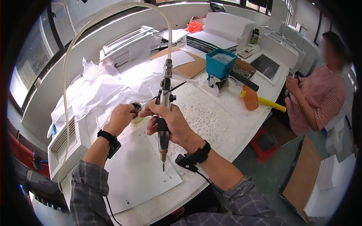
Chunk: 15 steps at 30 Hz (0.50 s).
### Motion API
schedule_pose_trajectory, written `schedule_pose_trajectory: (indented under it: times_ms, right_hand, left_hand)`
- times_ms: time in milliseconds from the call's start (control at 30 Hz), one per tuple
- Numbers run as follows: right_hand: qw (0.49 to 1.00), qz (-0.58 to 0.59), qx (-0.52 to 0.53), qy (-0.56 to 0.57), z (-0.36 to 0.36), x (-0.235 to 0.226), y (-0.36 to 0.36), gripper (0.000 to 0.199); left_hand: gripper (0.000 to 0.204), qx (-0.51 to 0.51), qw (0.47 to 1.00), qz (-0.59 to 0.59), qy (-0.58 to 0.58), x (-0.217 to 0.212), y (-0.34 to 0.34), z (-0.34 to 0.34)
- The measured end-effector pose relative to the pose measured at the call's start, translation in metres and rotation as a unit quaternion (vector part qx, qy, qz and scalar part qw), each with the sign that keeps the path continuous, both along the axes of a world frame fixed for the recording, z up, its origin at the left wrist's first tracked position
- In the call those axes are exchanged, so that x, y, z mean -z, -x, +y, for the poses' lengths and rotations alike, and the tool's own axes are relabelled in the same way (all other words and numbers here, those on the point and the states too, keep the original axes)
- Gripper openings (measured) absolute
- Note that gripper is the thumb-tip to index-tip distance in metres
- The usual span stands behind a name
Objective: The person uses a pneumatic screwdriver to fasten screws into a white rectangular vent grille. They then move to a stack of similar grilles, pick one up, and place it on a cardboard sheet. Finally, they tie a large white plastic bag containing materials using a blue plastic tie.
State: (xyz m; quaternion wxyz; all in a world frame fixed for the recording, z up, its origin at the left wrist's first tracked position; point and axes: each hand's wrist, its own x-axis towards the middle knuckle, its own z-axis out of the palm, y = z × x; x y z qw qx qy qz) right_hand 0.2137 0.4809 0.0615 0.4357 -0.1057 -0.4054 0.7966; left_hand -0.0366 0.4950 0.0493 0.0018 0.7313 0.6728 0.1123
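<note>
Clock centred on the driver grip, 12 away from the wearer. White worktable (226, 139) is spread under everything, littered with pale crumbs from 1 to 4 o'clock. Flat white panel (128, 169) is laid at 7, near edge; probably stiff and light, easily nudged, best held by its edges. Clear hose (169, 37) is joined to the driver at 12 and looped round to 9; looks springy, so some tug should be expected. Air driver (164, 101) is held at centre, near upright, tip down over the panel; tip contact can't be told. Judged rigid, fairly heavy for its width, not fragile; bare metal likely slippery, so hold is best taken on the black grip sleeve (163, 125). Look: slim silver barrel, dark side bar near the top, brass-coloured nose, thin bit (163, 166) at 6. Right hand (177, 124) is wrapped round the barrel and sleeve. Left hand (122, 117), at 9, is curled with fingertips at the cup mouth; whether anything is pinched can't be told. Small pale cup (138, 119) is set between both hands, likely light and easily tipped. Small metal pieces (137, 107), probably screws, are heaped inside.
</note>
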Motion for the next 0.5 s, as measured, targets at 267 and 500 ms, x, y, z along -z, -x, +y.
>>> schedule_pose_trajectory:
  times_ms: [267, 500]
  right_hand:
    - [1.000, 0.001, -0.006, 0.016, 0.005, 0.005, -0.009, 0.031]
    - [0.999, 0.020, -0.026, -0.007, 0.002, 0.005, 0.000, 0.027]
  left_hand:
    - [0.017, 0.052, 0.997, -0.007, -0.058, 0.006, -0.008, 0.012]
    - [0.009, 0.003, 0.977, -0.198, -0.083, -0.011, -0.017, -0.033]
